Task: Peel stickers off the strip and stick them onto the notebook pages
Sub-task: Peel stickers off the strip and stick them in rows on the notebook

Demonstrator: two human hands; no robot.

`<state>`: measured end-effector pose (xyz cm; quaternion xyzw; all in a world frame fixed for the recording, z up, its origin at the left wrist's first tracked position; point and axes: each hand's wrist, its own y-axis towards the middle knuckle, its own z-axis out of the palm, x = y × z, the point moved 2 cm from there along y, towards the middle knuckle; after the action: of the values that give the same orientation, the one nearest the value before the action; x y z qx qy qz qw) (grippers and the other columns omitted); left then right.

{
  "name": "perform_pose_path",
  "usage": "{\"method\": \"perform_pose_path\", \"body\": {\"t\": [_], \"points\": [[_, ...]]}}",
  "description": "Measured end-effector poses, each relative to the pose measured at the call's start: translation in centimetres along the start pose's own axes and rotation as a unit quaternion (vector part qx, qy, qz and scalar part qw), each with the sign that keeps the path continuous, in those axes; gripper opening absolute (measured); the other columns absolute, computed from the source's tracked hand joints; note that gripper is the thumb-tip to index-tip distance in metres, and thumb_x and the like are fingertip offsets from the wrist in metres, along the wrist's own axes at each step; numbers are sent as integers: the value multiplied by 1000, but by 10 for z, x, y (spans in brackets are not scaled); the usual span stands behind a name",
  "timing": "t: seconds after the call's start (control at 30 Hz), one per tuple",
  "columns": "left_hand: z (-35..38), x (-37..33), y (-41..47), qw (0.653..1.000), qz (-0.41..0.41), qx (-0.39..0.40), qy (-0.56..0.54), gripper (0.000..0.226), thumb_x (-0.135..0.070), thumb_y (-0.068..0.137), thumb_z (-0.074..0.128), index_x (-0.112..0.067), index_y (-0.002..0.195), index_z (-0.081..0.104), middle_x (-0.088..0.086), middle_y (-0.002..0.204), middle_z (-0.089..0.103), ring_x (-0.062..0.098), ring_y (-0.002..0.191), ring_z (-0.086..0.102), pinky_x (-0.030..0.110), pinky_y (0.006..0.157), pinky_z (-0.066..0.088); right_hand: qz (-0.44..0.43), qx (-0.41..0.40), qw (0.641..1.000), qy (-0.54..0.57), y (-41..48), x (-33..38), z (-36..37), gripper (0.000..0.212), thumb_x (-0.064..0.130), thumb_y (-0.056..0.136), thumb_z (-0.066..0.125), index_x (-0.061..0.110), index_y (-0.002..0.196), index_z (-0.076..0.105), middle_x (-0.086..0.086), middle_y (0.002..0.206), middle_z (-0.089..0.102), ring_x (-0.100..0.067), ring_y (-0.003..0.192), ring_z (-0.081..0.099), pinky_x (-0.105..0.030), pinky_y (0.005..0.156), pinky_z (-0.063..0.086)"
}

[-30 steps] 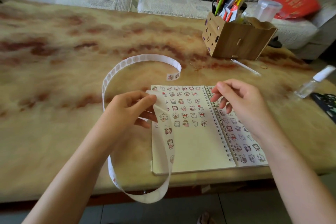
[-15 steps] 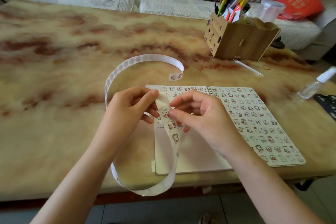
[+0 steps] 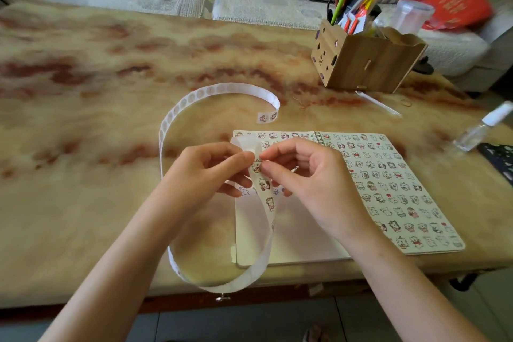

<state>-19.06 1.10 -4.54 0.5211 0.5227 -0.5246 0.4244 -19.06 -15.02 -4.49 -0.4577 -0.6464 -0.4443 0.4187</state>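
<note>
Marbled table [image 3: 83, 175], open notebook [image 3: 388, 189] near its edge, looped sticker strip [image 3: 222, 89], wooden pen box [image 3: 366, 64], spray bottle [image 3: 480, 130]

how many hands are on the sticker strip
2: the left hand pinches the sticker strip over the notebook; the right hand pinches it just beside. None hidden.

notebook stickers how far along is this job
Done: in the notebook, the right page is covered in stickers, the left page has rows across its top, and much of the strip shows peeled blank circles. In hand: the left hand holds the strip while fingers of the right hand pinch a sticker on it. Left: the lower left page is bare, and more stickers sit on the strip below the hands.
</note>
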Motion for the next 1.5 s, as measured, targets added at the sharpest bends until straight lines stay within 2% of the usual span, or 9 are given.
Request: {"method": "perform_pose_path", "body": {"t": [0.1,0.23,0.47,0.63,0.73,1.07,1.23,1.4,1.5], "points": [[0,0,0,1000,3,1,9,17,-17,87,63,-4,82,71,4,71,71,5,63,66,15,55,52,-7,-4,1000,-14,0,-1,-1,11,10,82,73,19,88,72,-1,77,71,-22,73,66,-26,61,52],[2,-1,0,1000,2,3,13,17,-17,87,62,-4,81,72,2,68,69,3,61,65,14,55,52,-16,-6,999,-49,-1,-1,-1,10,13,82,74,21,86,72,3,76,71,-17,72,65,-36,65,53],[2,1,1,1000,-4,-6,5,20,-19,88,61,-2,84,72,5,69,70,6,61,66,16,54,52,-70,-13,987,-142,-3,-1,-1,9,14,82,73,21,88,72,8,76,70,-10,73,66,-13,61,45],[1,4,1,1000,-8,-24,15,20,-16,88,62,-2,80,72,9,68,68,7,58,65,14,50,49,-128,-21,966,-225,-4,-4,1,8,16,84,71,22,89,70,12,80,68,-10,75,64,-20,62,47],[1,5,2,999,-11,-33,15,19,-16,87,64,-2,79,73,13,70,69,8,57,66,15,50,50,-161,-28,953,-256,-3,-3,1,8,26,84,64,23,89,70,14,85,65,-6,78,62,-22,60,48],[2,6,2,999,-15,-35,36,19,-16,87,64,-2,80,74,17,78,72,11,59,68,15,51,51,-185,-17,939,-291,-4,-4,-1,13,32,84,60,24,88,70,14,86,62,-5,73,56,-15,57,36],[3,6,2,999,-17,-35,36,19,-15,87,64,0,81,74,18,78,72,10,58,67,15,51,51,-193,-19,931,-310,-4,-5,-2,5,20,84,69,21,88,71,12,85,61,1,75,51,-8,61,31],[3,7,1,999,-16,-30,42,20,-15,88,63,0,81,74,18,78,72,9,58,67,15,53,52,-181,-12,937,-297,-4,-5,-1,9,29,84,62,25,86,69,13,84,61,0,74,51,-12,60,36],[3,7,1,999,-16,-28,42,20,-16,88,63,0,81,74,18,78,71,8,57,66,17,53,53,-144,-6,957,-254,-4,-5,-2,2,25,83,70,26,83,69,13,83,58,-9,70,51,-20,59,41]]}}
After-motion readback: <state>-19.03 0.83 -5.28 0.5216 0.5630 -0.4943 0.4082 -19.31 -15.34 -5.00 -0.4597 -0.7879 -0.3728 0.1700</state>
